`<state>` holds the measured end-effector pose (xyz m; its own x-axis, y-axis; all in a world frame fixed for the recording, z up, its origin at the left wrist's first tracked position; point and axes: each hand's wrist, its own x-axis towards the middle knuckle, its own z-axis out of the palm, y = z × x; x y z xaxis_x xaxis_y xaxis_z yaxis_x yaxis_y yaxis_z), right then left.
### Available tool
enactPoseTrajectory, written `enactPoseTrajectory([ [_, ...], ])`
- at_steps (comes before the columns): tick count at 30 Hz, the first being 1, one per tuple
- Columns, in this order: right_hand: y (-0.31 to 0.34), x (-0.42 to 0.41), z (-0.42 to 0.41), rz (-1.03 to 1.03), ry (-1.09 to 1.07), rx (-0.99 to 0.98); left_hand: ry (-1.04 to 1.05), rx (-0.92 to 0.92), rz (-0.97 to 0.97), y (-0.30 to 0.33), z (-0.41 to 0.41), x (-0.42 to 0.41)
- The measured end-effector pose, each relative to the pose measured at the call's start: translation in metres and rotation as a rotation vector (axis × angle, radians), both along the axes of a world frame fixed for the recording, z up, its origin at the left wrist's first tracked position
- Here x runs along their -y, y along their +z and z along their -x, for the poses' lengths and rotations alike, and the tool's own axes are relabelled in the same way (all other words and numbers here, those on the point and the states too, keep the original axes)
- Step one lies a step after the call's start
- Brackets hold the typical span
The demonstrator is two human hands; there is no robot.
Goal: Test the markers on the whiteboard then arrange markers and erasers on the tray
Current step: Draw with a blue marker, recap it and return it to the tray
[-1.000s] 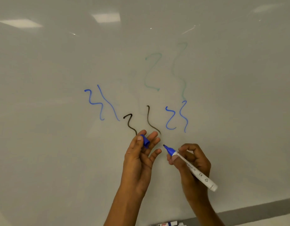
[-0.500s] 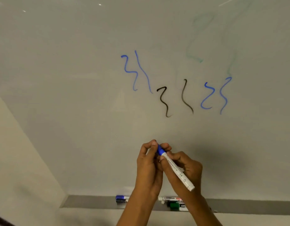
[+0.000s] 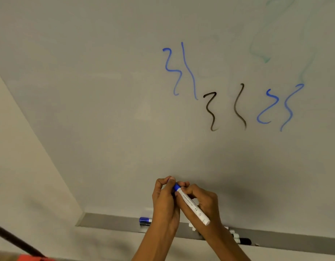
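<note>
From the head camera, both hands meet low before the white whiteboard (image 3: pixel 106 91). The right hand (image 3: pixel 204 202) wraps the white-barrelled blue marker (image 3: pixel 193 204), its barrel slanting down-right across the fingers. The left hand (image 3: pixel 165 200) pinches the blue cap (image 3: pixel 175 187) at the marker's upper end, fingertips closed on it. Below, the grey metal tray (image 3: pixel 110 222) carries other markers (image 3: pixel 145 221)

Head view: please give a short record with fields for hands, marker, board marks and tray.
left hand: holds the blue cap on the marker tip
right hand: grips the blue marker barrel
whiteboard: blue, black and faint green squiggles
tray: marker with blue cap left, black-capped marker right
</note>
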<state>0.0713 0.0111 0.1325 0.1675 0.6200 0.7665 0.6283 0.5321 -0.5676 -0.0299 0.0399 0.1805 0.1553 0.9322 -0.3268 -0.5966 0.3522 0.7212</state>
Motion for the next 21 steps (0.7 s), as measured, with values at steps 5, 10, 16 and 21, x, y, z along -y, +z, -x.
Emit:
enactPoseTrajectory([
  [5, 0.002, -0.014, 0.008, 0.241, 0.113, -0.237, -0.01, -0.048, 0.057, -0.018, 0.012, -0.018],
  [10, -0.029, -0.022, 0.032, 0.651, 0.104, -0.789, 0.084, -0.234, 0.14, -0.066, 0.034, -0.034],
  [16, -0.104, -0.022, 0.058, 1.008, -0.198, -1.177, 0.199, -0.509, 0.369, -0.154, 0.076, -0.05],
  [21, -0.144, -0.036, 0.068, 1.165, -0.316, -1.001, 0.079, -0.802, 0.38, -0.202, 0.09, -0.065],
])
